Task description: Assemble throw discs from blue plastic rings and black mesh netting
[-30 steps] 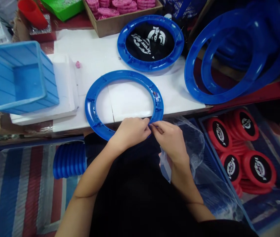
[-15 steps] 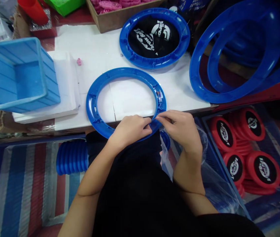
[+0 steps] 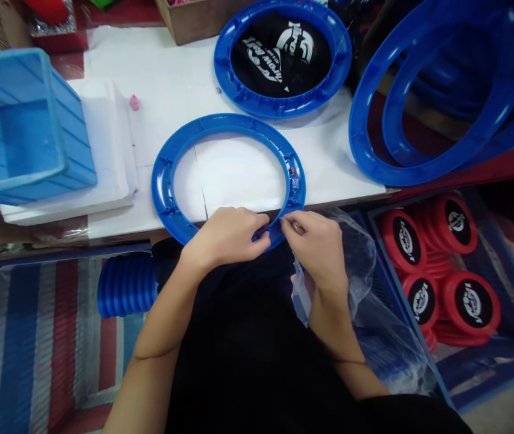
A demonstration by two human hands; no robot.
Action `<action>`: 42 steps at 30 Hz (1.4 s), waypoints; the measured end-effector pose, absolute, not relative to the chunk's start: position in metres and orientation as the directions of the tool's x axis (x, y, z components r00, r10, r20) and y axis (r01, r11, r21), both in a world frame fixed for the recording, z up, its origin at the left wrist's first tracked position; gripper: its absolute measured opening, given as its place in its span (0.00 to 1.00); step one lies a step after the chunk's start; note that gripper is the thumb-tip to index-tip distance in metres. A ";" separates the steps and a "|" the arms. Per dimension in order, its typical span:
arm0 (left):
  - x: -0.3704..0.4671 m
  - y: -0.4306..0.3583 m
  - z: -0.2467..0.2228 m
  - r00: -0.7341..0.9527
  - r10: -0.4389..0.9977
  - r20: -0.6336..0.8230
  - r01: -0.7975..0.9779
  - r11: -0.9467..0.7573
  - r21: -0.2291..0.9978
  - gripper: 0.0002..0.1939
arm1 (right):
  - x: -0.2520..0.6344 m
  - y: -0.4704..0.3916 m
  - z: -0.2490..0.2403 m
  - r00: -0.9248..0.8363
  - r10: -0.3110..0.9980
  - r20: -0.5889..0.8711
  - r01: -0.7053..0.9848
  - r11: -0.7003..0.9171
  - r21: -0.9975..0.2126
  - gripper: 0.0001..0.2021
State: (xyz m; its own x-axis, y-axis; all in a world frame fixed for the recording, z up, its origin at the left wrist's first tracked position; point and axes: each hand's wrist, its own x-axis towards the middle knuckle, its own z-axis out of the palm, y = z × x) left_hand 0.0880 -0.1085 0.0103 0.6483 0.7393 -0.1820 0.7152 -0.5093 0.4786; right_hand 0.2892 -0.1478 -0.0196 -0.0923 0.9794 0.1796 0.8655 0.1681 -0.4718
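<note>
Palm down at the counter's [image 3: 166, 78] near edge, the left hand [image 3: 225, 238] grips the blue ring [image 3: 163, 181]. The right hand [image 3: 318, 244] pinches narrowly beside it.

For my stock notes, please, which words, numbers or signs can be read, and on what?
"Throw Ball": large black disc.
"Thro": same disc; its ending is unclear.
Smaller print between these: too small to read.
Red discs: white logos, too blurred to read.

Single head-worn view, looking forward and steeply down over hands [image 3: 275, 238].
</note>
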 end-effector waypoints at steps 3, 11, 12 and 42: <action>0.100 -0.111 0.015 0.631 0.752 -0.191 0.737 -0.504 0.450 0.15 | 0.281 -0.154 -0.023 -0.090 0.968 0.236 0.902 0.179 -0.392 0.15; 0.121 -0.109 0.002 0.568 0.798 -0.201 0.786 -0.452 0.422 0.15 | 0.295 -0.150 -0.009 -0.225 0.971 0.075 0.849 0.233 -0.473 0.13; 0.119 -0.108 0.002 0.568 0.799 -0.198 0.784 -0.452 0.426 0.15 | 0.301 -0.148 -0.006 -0.255 0.966 0.050 0.811 0.242 -0.533 0.12; 0.105 -0.110 0.000 0.619 0.767 -0.169 0.724 -0.474 0.500 0.15 | 0.316 -0.132 -0.020 -0.124 0.960 0.250 0.779 0.250 -0.575 0.08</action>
